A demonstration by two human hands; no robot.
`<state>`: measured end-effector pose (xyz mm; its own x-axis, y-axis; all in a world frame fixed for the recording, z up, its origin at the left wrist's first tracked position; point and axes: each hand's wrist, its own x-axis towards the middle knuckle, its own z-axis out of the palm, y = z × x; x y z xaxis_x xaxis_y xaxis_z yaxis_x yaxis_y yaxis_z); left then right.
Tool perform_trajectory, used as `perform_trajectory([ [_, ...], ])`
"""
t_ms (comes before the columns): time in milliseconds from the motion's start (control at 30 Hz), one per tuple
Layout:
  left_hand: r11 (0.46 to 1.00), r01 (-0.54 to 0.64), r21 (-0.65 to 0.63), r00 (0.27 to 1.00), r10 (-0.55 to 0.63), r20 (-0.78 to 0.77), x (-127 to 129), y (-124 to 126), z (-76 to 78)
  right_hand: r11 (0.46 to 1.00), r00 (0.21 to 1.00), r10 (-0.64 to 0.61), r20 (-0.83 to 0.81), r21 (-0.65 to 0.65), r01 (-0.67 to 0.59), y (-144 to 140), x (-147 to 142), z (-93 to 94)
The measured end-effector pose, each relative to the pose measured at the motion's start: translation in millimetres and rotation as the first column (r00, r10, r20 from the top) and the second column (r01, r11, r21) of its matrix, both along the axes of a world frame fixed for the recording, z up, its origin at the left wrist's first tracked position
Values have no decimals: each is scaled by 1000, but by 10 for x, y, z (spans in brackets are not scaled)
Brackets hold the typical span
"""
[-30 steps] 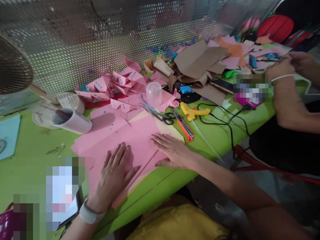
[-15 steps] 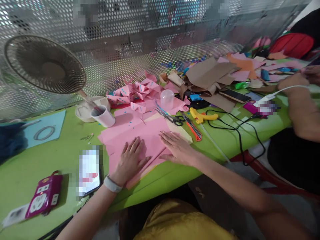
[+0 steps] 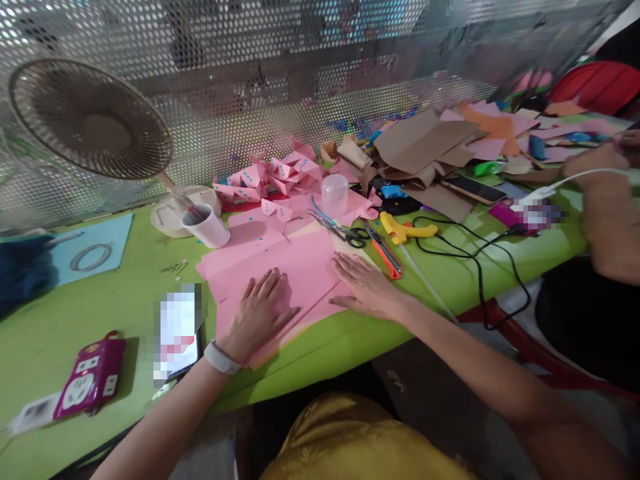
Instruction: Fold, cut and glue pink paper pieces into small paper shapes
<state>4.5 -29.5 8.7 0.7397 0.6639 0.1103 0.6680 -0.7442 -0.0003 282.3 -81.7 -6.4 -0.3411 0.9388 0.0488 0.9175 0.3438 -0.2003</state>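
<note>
Sheets of pink paper [image 3: 305, 267] lie stacked on the green table in front of me, and a folded edge or seam runs slantwise across the top one. My left hand [image 3: 263, 310] rests flat on the paper's left part, fingers spread. Over the right edge of the sheet lies my right hand [image 3: 365, 287], also flat with its fingers stretched out. Just beyond it are black-handled scissors [image 3: 355, 237], an orange box cutter [image 3: 386, 259] and a yellow glue gun [image 3: 405, 230]. Folded pink paper pieces with blue dots [image 3: 275, 177] are heaped behind the sheets.
A fan [image 3: 93, 120] and a white cup [image 3: 210, 227] stand at the back left. A phone [image 3: 177, 333] and a purple power strip [image 3: 93, 377] lie left. Brown paper [image 3: 425, 147] and a black cable [image 3: 480, 267] are on the right, near another person's arm [image 3: 607, 213].
My right hand has slid a little to the right across the pink paper. My left hand stays about where it was. The camera view has shifted slightly.
</note>
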Motion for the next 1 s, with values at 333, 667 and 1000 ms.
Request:
perform_trajectory([
  [333, 997, -38, -61, 999, 38, -9, -8, -9, 24, 990, 985, 144, -90, 22, -143, -4, -147, 106],
  [667, 993, -105, 56, 993, 101, 69, 538, -279, 292, 984, 986, 169, 5, 46, -169, 18, -126, -55],
  [1000, 992, -90, -86, 988, 100, 114, 912, -600, -108, 978, 983, 178, 45, 99, -181, 13, -95, -178],
])
